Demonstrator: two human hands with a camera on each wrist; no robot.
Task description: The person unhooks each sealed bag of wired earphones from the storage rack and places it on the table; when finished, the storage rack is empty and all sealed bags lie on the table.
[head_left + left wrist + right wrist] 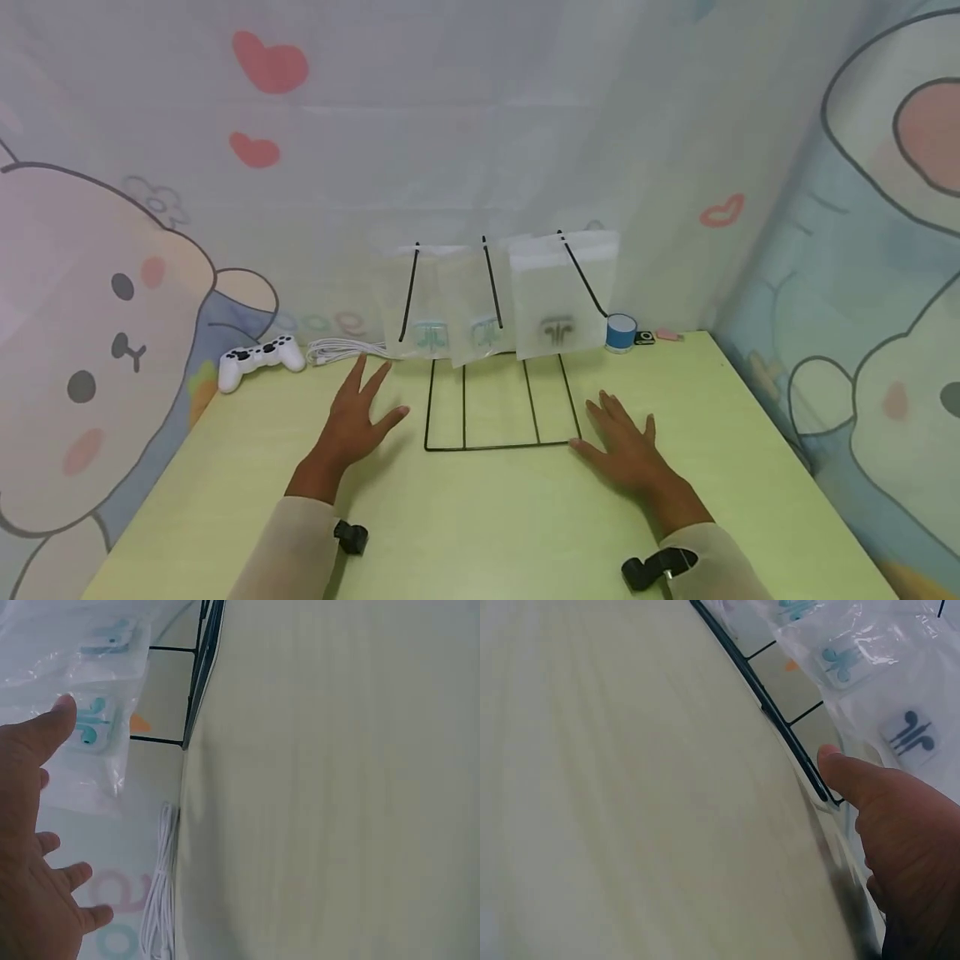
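A black wire display rack [495, 447] stands on the table, its base frame towards me and three hooks jutting forward. Clear plastic bags of wired earphones hang from it: a left bag [397, 300] and a middle bag [465, 292] with teal earphones, and a right bag [562, 275] with dark ones. To the left of the base my left hand [352, 427] is spread with nothing in it, apart from the rack. My right hand [628, 446] has its fingers extended by the base's front right corner. Its thumb [844, 772] is at that corner; whether it touches, I cannot tell.
At the back left lie a white game controller [261, 358] and a bundled white cable [345, 350]. Behind the rack's right side are a blue-and-white cylinder [620, 332], a small black device [644, 337] and a pink stick [669, 335]. A printed curtain [465, 108] hangs behind.
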